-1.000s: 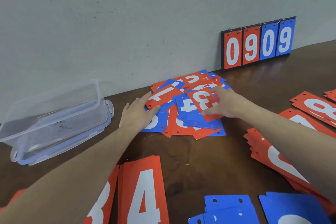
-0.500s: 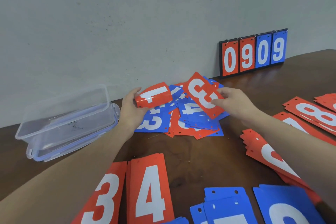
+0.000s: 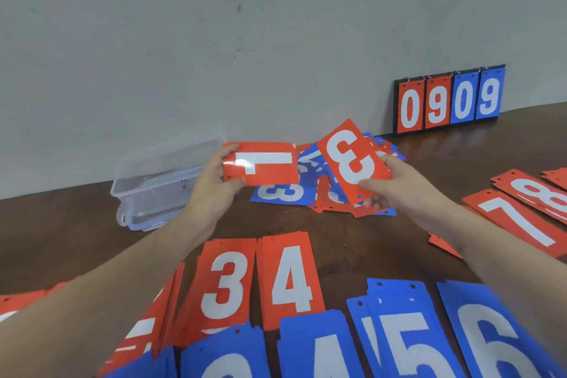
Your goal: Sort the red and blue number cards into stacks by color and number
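Sorted stacks (image 3: 288, 279) are laid out nearer than the unsorted pile (image 3: 310, 193). Red 1 (image 3: 260, 166) is held by the left hand (image 3: 214, 190), red 3 (image 3: 352, 159) by the right hand (image 3: 395, 184); both remain unplaced.

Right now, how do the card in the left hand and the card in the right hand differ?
The left hand holds a red 1 card lying sideways, long edge level; the right hand holds a red 3 card tilted diagonally. The 1 card shows glare; the 3 card does not. Both are red with white digits, raised above the unsorted pile.
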{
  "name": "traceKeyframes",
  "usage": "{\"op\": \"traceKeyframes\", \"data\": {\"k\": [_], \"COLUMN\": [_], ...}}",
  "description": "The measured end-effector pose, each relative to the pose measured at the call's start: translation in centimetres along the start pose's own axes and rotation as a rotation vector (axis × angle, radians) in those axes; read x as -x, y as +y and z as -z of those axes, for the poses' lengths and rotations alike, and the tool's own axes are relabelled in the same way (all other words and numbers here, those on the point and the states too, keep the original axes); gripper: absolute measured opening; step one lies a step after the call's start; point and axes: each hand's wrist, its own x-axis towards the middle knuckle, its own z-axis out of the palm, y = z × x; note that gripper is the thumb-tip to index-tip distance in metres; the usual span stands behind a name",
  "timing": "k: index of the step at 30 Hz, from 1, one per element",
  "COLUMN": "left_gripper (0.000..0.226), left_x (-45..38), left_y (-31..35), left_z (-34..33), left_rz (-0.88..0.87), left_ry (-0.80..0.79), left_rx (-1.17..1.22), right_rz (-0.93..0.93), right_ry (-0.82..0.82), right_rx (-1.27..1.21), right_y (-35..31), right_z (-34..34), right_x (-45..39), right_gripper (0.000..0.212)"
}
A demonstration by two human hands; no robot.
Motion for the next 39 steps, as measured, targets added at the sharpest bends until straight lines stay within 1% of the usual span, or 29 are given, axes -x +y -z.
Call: {"op": "traceKeyframes", "data": {"k": [4,9,11,14,18,21,23,26,29,32,34,37,39], "left_gripper": [0.061,0.063,0.058,0.039,0.017,0.016,0.017,0.022,0.030,0.029,0.029,0.037,0.040], "left_x": [2.3,4.9,6.3,8.6,10.9,12.3,13.1,13.9,14.2,14.4,14.3,13.8,13.4], "left_y": [0.3,0.4,0.4,0.2,0.1,0.5,0.5,0.4,-0.3,-1.4,-2.1,-3.0,-3.6], "left_z": [3.1,7.6,9.5,12.6,16.5,19.0,20.5,22.4,24.1,25.4,25.7,25.6,25.3], "left_rz": [0.027,0.096,0.139,0.185,0.268,0.320,0.334,0.312,0.329,0.367,0.376,0.355,0.336], "left_ry": [0.020,0.095,0.124,0.152,0.258,0.293,0.295,0.308,0.317,0.246,0.180,0.091,0.054], "left_rx": [0.028,0.061,0.078,0.100,0.132,0.155,0.123,0.064,-0.025,-0.102,-0.201,-0.419,-0.578], "right_rz": [0.029,0.040,0.041,0.034,0.018,0.035,0.053,0.068,0.079,0.078,0.067,0.075,0.074], "right_ry": [0.011,0.040,0.015,-0.050,-0.126,-0.163,-0.203,-0.233,-0.232,-0.235,-0.256,-0.278,-0.274], "right_rx": [-0.007,-0.030,-0.053,-0.094,-0.191,-0.183,-0.156,-0.071,-0.062,-0.064,-0.069,-0.032,-0.039], "right_y": [-0.6,-1.3,-1.5,-1.9,-2.4,-3.0,-3.4,-4.2,-4.8,-5.2,-5.2,-5.1,-5.0], "right_z": [-2.4,-5.5,-6.8,-9.3,-12.6,-14.7,-16.0,-17.8,-19.2,-20.7,-21.3,-21.8,-21.9], "right_x": [1.5,2.9,3.6,4.6,4.9,4.6,4.5,4.7,5.0,5.0,4.9,4.8,4.6], "right_gripper": [0.029,0.011,0.013,0.016,0.018,0.019,0.016,0.023,0.027,0.023,0.020,0.018,0.021]}}
